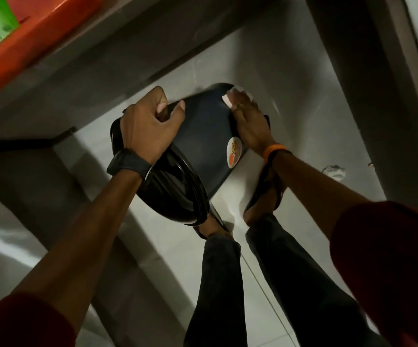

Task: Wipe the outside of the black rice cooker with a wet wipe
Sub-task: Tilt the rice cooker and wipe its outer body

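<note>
Cooker [202, 131], tipped and gripped by the left hand [150, 131], wants firm, overlapping strokes from the right hand [249, 121] pressing the wipe [228, 101] flat.

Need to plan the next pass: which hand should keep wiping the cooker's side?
Right. The right hand lies flat on the rice cooker with the wet wipe under its fingers; the left hand is gripping the tilted cooker's rim, steadying it.

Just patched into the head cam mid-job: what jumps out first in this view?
The black rice cooker dominates the centre, held tilted in the air above the pale tiled floor. The left hand grips its upper edge, while the right hand lies flat on its far side, pressing a white wet wipe. A bright orange tray stands out at top left.
</note>
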Demonstrator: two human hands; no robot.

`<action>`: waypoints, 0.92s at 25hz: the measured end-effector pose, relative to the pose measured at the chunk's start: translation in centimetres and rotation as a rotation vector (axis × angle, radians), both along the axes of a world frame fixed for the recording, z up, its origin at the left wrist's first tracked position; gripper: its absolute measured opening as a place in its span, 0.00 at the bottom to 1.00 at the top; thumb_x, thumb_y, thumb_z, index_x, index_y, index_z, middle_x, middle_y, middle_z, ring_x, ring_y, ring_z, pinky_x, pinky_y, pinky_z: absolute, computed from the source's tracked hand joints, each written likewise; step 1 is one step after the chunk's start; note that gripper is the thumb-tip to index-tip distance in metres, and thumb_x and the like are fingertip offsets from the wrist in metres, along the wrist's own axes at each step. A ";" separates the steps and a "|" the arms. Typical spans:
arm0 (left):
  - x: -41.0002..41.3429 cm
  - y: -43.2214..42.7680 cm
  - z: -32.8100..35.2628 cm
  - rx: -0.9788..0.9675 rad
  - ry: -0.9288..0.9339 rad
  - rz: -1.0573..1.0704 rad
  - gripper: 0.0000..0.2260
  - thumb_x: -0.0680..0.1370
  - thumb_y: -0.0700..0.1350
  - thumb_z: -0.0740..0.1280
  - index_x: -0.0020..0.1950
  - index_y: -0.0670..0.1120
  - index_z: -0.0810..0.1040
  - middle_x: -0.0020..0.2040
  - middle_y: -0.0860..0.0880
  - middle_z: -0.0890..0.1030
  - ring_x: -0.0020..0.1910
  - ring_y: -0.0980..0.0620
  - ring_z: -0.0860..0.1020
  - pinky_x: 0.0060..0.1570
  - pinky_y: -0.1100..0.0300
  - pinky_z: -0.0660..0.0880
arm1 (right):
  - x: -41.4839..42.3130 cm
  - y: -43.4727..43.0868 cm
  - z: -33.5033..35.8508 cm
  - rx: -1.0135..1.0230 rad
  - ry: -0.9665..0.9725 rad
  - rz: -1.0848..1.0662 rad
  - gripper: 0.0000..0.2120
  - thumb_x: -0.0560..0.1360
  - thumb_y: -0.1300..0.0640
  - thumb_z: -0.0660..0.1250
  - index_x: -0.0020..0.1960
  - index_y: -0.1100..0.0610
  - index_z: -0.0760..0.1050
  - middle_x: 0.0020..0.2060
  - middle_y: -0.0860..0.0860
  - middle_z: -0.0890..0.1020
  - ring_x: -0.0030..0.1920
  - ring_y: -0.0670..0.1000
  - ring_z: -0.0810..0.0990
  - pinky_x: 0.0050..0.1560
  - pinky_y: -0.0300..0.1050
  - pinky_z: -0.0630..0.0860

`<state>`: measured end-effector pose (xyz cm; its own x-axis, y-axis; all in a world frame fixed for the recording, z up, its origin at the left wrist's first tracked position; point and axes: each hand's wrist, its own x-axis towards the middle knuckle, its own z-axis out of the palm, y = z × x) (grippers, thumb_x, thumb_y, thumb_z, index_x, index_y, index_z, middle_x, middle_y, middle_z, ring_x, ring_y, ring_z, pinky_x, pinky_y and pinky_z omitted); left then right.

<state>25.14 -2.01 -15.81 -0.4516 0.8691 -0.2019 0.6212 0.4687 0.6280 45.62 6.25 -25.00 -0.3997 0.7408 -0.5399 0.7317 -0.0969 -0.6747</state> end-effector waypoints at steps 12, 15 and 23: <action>2.3 2.0 1.1 -0.010 -0.062 -0.099 0.23 0.76 0.48 0.68 0.29 0.49 0.57 0.25 0.51 0.62 0.25 0.56 0.59 0.30 0.59 0.59 | 0.7 0.3 0.8 -0.239 -0.016 -0.149 0.22 0.87 0.52 0.48 0.80 0.53 0.62 0.80 0.52 0.64 0.80 0.52 0.62 0.81 0.45 0.56; 0.7 2.8 0.4 0.000 -0.177 -0.013 0.23 0.75 0.47 0.68 0.27 0.49 0.57 0.25 0.49 0.60 0.27 0.55 0.60 0.32 0.58 0.60 | 1.7 -4.8 3.9 -0.225 0.263 -0.142 0.21 0.86 0.50 0.50 0.78 0.48 0.64 0.78 0.45 0.65 0.74 0.32 0.65 0.72 0.24 0.60; -0.5 0.1 0.6 0.332 -0.021 -0.177 0.13 0.80 0.43 0.61 0.36 0.47 0.76 0.35 0.49 0.80 0.38 0.49 0.78 0.47 0.53 0.73 | 2.3 -6.3 2.0 -0.166 0.251 -0.222 0.25 0.87 0.57 0.50 0.83 0.54 0.49 0.83 0.49 0.50 0.83 0.49 0.49 0.83 0.46 0.53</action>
<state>24.68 -1.93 -15.19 -0.2868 0.9531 0.0962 0.6595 0.1237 0.7414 47.87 -0.05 -23.04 -0.3746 0.7346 -0.5657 0.4942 -0.3580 -0.7922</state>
